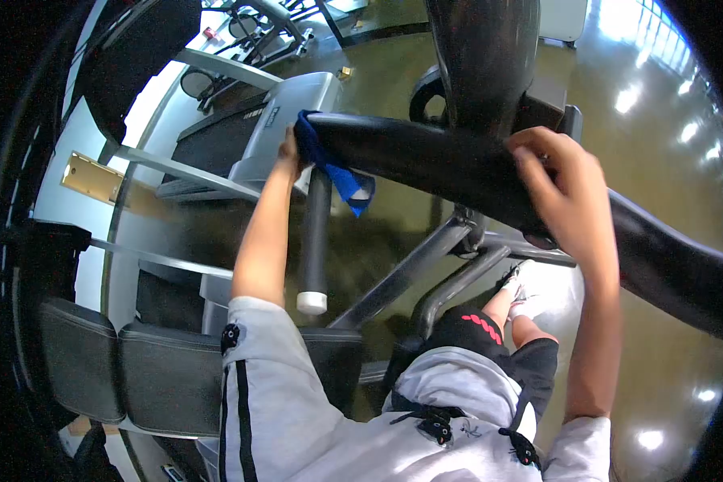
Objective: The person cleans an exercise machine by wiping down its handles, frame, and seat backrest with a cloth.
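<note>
At the left end of one curved black bar (pixel 410 157), the left hand (pixel 290 149) is held against the cloth (pixel 346 181), its forearm stretched forward; whether its fingers are closed cannot be told. Over the bar's middle, the right hand (pixel 570 185) is arched, thumb and fingers loosely spread. One cloth is counted, deep blue, creased and wrapped about the bar's end, its corner hanging beside one white-capped handle (pixel 316 241).

Worn on the head, the one camera looks forward and steeply down over the shirt (pixel 474 442) and shorts (pixel 534 361); the bar (pixel 450 165) crosses close ahead, with the floor (pixel 659 153) farther off.
</note>
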The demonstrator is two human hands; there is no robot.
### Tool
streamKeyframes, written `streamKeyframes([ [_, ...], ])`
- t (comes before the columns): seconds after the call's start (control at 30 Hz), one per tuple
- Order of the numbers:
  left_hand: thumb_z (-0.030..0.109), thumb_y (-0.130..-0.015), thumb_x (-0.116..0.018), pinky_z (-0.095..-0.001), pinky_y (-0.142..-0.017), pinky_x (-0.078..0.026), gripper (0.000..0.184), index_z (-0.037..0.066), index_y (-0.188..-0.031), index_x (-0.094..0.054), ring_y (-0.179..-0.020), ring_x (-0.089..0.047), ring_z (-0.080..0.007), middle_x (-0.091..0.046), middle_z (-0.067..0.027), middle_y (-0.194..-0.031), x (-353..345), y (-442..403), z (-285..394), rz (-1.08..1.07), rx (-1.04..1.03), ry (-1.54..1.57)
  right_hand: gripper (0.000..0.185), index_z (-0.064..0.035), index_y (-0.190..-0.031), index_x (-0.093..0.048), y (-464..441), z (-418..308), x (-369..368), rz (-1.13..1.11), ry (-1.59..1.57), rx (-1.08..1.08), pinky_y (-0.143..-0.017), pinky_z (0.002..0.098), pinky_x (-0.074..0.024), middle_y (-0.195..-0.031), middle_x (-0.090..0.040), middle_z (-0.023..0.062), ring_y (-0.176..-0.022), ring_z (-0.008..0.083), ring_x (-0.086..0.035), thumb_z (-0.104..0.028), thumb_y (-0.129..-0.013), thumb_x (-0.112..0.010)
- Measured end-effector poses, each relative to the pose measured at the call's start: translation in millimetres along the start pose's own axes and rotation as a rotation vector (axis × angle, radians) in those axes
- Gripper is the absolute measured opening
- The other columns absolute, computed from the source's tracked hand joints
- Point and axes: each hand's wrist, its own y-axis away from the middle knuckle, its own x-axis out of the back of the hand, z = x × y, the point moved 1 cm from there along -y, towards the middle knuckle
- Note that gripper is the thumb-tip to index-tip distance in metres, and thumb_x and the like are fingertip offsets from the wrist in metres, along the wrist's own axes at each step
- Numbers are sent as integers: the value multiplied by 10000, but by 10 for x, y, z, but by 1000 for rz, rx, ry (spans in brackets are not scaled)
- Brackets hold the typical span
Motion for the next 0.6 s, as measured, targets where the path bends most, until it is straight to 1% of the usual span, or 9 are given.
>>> streamKeyframes([
  [0.03, 483, -949, -311, -378, -780, -519, 518, 93, -1194, -550, -889, -621, -235, -613, -119, -1088, 9, 107, -17, -35, 65, 52, 186, -44, -941, -630, -20, -53, -31, -72, 213, 190, -761, 399, -454, -891, -627, 111, -882, 274, -591, -173, -819, -574],
  [0.1, 438, -950, -333, -389, -790, -503, 463, 89, -1147, -564, -887, -605, -226, -619, -96, -1054, -108, 369, 24, -30, 62, 106, 243, -72, -1017, -613, -6, -110, -228, -76, 495, 356, -759, 365, -440, -943, -609, 65, -907, 223, -574, -214, -824, -573],
  [0.17, 393, -951, -355, -400, -801, -487, 409, 84, -1101, -577, -885, -588, -218, -625, -72, -1021, -261, 704, 80, -22, 65, 157, 319, -88, -1096, -588, -33, -103, -408, -105, 585, 348, -763, 365, -427, -969, -595, 40, -920, 213, -564, -293, -856, -546],
  [0.3, 284, -953, -375, -391, -812, -501, 336, 31, -1103, -537, -907, -603, -252, -625, -137, -1001, -357, 1277, 230, -92, 118, 266, 360, -94, -1126, -581, -54, -124, -506, -109, 641, 328, -742, 368, -432, -949, -594, 43, -882, 223, -579, -355, -890, -504],
  [0.37, 217, -969, -348, -400, -742, -525, 278, 53, -1137, -496, -866, -619, -241, -616, -133, -980, -289, 1377, 251, -300, 251, 281, 373, -95, -1133, -580, -51, -127, -489, -136, 656, 301, -735, 368, -434, -943, -595, 47, -868, 225, -584, -372, -899, -491],
  [0.43, 218, -970, -353, -383, -710, -531, 278, 31, -1129, -482, -814, -630, -231, -623, -137, -950, -338, 1638, 375, -300, 247, 251, 375, -97, -1132, -580, -49, -111, -493, -123, 661, 322, -716, 372, -442, -928, -597, 51, -842, 226, -593, -378, -899, -489],
  [0.5, 236, -960, -374, -365, -783, -537, 318, -7, -1108, -516, -855, -641, -258, -628, -174, -991, -402, 1937, 453, -175, 154, -8, 378, -98, -1132, -580, -48, -96, -498, -105, 668, 330, -706, 369, -445, -916, -595, 53, -835, 224, -595, -381, -897, -492],
  [0.53, 247, -960, -398, -322, -656, -550, 313, 5, -1137, -486, -816, -645, -238, -622, -156, -958, -389, 1972, 388, -167, 147, 62, 381, -99, -1132, -580, -48, -93, -501, -83, 678, 348, -696, 366, -449, -904, -594, 54, -827, 221, -598, -385, -895, -495],
  [0.6, 269, -960, -409, -316, -638, -544, 335, 12, -1168, -464, -808, -646, -233, -618, -148, -961, -406, 2182, 408, -119, 131, -63, 382, -99, -1131, -580, -44, -92, -499, -82, 674, 346, -687, 363, -453, -899, -592, 52, -820, 219, -600, -386, -893, -498],
])
